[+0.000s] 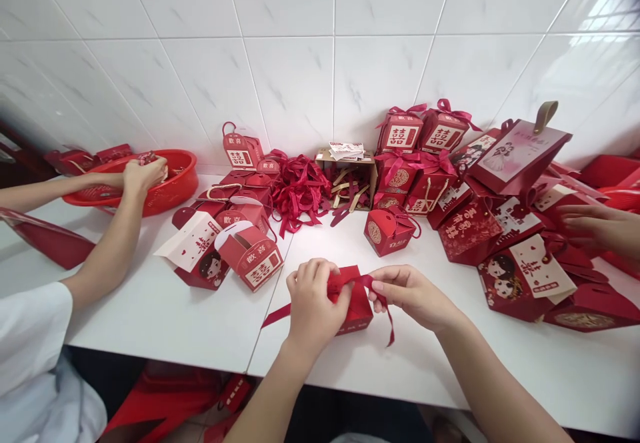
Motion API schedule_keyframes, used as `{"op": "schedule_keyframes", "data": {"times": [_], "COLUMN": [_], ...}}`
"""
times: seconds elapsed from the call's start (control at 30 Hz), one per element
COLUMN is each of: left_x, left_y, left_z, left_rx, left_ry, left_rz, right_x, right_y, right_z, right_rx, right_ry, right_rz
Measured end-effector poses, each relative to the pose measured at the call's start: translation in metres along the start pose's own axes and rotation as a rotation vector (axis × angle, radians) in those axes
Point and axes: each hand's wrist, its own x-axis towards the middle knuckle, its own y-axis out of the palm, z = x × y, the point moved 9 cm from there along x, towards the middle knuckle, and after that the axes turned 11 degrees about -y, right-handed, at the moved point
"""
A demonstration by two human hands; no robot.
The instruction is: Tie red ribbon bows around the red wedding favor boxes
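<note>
A small red gift box (358, 306) stands on the white table (400, 363) near its front edge. My left hand (313, 303) is closed on the box's top left, pinching the dark red ribbon (367, 281) there. My right hand (407, 293) pinches the same ribbon at the box's upper right. One ribbon end trails left onto the table, the other hangs down on the right side.
A pile of loose ribbons (300, 189), a brown carton (350, 179) and many red boxes and bags (500, 229) fill the back. A person on the left reaches into a red basin (165, 193). Another person's hand (600, 226) rests at the right.
</note>
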Motion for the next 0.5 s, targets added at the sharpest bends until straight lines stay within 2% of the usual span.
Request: {"op": "schedule_keyframes", "data": {"times": [0.13,0.23,0.37,0.43,0.5], "left_x": [0.004,0.002,-0.003,-0.004,-0.003], "left_y": [-0.004,-0.005,-0.012,-0.015,-0.014], "left_z": [0.01,0.009,0.009,0.014,0.03], "left_rx": [-0.006,-0.061,-0.155,-0.236,-0.331], "left_ry": [-0.036,-0.041,-0.032,-0.008,-0.041], "left_rz": [-0.082,-0.06,0.035,0.133,0.222], "right_x": [0.0,0.008,0.018,0.02,0.019], "right_y": [-0.009,-0.001,0.014,0.017,0.018], "right_z": [-0.006,-0.006,0.0,-0.002,-0.005], "right_rx": [-0.26,-0.388,-0.47,-0.444,-0.397], "right_ry": [0.032,-0.052,-0.231,-0.244,-0.228], "right_rz": [-0.117,-0.098,-0.067,-0.069,-0.069]}}
